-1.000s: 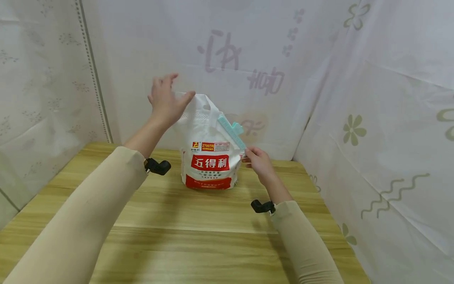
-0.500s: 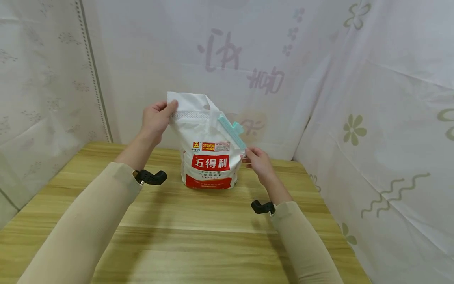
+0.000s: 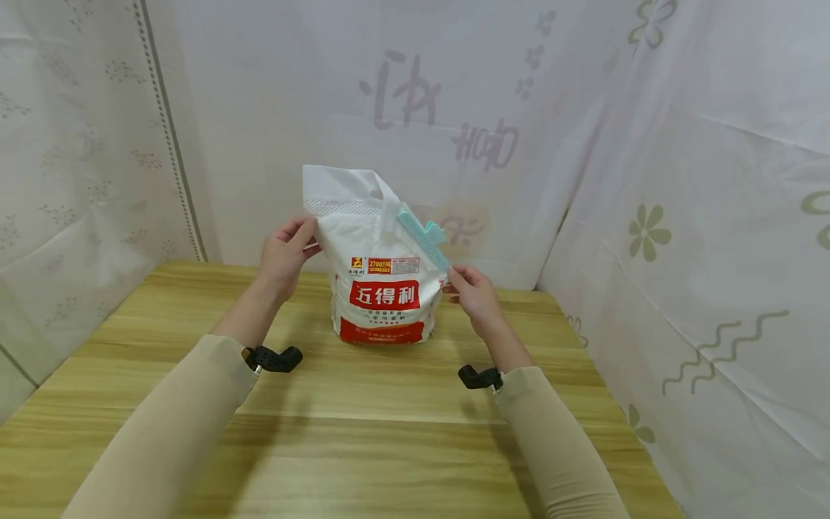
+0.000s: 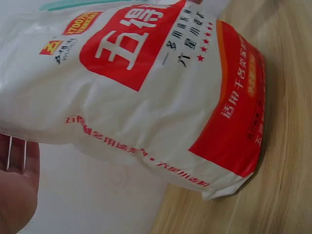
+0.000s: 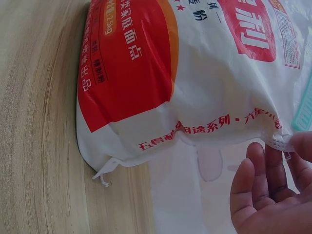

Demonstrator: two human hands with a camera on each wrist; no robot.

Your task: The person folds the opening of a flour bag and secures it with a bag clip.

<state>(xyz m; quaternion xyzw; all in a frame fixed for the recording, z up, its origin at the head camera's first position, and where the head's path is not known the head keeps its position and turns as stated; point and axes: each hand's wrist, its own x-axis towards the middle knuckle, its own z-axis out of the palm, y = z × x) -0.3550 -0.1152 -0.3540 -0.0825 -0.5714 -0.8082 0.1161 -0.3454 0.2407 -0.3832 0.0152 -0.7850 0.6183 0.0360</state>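
Note:
A white flour bag with red print stands upright on the wooden table. A teal bag clip lies slantwise across its folded upper right corner. My left hand pinches the bag's upper left edge, thumb in front; in the left wrist view its fingers pass behind the bag, tips hidden. My right hand holds the bag's right corner just below the clip, between thumb and fingers. In the right wrist view the right hand pinches the stitched edge there.
The wooden table extends in front of the bag and to both sides. A pale patterned curtain hangs close behind the bag, with more patterned cloth along the right side.
My left hand came down from above the bag's top left corner, took hold of the top edge, then moved lower along the left edge. The right hand, bag and clip stay put.

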